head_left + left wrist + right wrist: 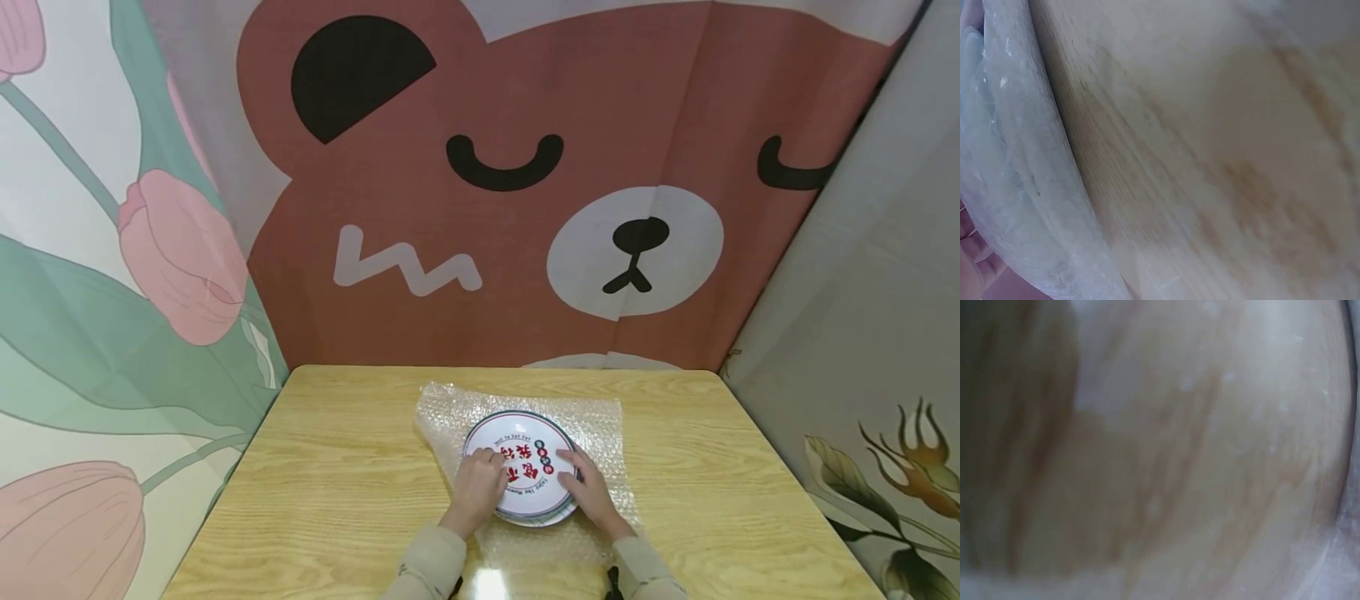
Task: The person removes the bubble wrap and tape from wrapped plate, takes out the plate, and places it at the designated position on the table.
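Note:
A round white plate (525, 504) with a dark blue rim and red characters lies on a sheet of bubble wrap (600, 414). Another rim shows just beneath its lower right edge. My left hand (477, 487) is at the plate's left side, its bent fingers reaching over the rim onto the printed face. From the right, my right hand (592, 492) lays fairly straight, spread fingers and thumb over the edge. In the left wrist view, clear bubble wrap (1029, 169) bulges along the left, with fingers (975, 247) at the lower left. The right wrist view shows mostly blurred tabletop.
The wood-grain table (337, 467) extends around the wrap on both sides. Behind it hangs a curtain (525, 250) with a bear print, close to the back edge. Flowered cloths flank the table left and right.

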A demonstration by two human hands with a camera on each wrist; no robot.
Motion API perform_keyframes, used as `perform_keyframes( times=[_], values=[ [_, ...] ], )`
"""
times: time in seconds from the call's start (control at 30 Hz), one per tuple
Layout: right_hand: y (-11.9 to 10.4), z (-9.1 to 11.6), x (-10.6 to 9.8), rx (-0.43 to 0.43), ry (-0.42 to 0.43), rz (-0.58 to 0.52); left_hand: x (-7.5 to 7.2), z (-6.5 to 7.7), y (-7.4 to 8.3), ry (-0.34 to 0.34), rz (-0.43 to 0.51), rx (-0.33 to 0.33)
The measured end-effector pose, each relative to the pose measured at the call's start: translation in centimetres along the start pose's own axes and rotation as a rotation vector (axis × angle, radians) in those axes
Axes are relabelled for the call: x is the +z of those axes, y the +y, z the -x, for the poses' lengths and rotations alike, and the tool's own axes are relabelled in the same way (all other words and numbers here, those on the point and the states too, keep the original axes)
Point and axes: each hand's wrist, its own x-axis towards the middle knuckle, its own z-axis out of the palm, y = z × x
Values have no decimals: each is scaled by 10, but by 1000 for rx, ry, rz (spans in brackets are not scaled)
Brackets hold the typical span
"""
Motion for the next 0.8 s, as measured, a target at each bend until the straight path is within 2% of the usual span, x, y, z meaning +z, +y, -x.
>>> perform_keyframes(
  times=[0.2,0.57,0.8],
  values=[
    [-2,-2,-1,17,-22,-5,-2,3,-1,2,10,-28],
    [0,1,-1,-1,-7,1,-5,7,-3,51,35,-63],
    [-5,1,-1,-6,-8,0,-6,11,-5,82,75,-114]
  ],
)
